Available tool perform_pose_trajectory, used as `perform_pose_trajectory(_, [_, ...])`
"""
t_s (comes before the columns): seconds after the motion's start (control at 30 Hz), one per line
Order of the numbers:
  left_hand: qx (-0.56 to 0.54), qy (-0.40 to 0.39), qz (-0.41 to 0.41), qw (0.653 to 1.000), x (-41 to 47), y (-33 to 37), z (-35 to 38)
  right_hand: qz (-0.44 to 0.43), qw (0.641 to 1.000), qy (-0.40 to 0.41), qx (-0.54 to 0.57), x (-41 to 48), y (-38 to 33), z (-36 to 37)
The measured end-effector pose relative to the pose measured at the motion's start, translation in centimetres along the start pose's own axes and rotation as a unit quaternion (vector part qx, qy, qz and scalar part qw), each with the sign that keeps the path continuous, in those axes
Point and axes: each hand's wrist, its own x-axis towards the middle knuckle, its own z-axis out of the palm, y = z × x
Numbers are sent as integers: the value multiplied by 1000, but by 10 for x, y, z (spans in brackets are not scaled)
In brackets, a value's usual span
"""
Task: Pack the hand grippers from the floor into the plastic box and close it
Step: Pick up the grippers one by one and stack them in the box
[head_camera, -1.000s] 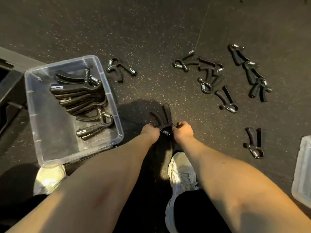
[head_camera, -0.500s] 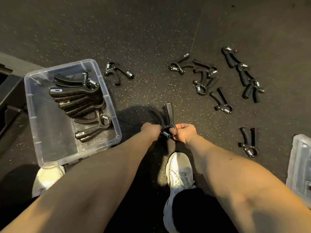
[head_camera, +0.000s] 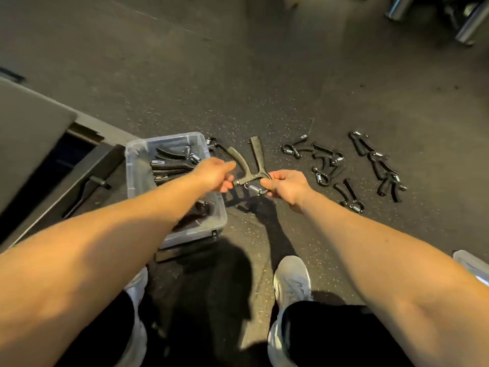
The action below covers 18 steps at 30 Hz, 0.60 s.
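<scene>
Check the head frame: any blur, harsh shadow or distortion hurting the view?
Head view: warm, uneven light, with a dark shadow on the floor by the shoes; wide-angle stretch swells the forearms at the lower edge; the held hand gripper and plastic box are slightly soft but readable; top corners smeared.

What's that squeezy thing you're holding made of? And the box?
The hand gripper looks like matte black plastic or rubber on its handles; its spring glints silver, so likely metal. The box seems clear, glossy plastic: you see the packed grippers through its walls.
</scene>
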Motion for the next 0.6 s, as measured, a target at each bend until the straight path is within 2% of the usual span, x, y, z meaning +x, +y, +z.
perform_pose_trajectory(0.17, [16,30,32,999,-10,-4,-61,-37,999,-31,10,-18,-34,57])
perform_pose_trajectory(0.33, [-64,71,22,995,-23,-23,-95,19,996,-11,90,-28,-39,103])
perform_pose_trajectory(0.47, [-105,96,19,990,-32,-29,-117,-2,999,-3,41,-35,-42,120])
perform_pose_trajectory(0.6, [-119,89,-12,989,-38,-27,-128,-79,995,-3,-56,-43,-49,124])
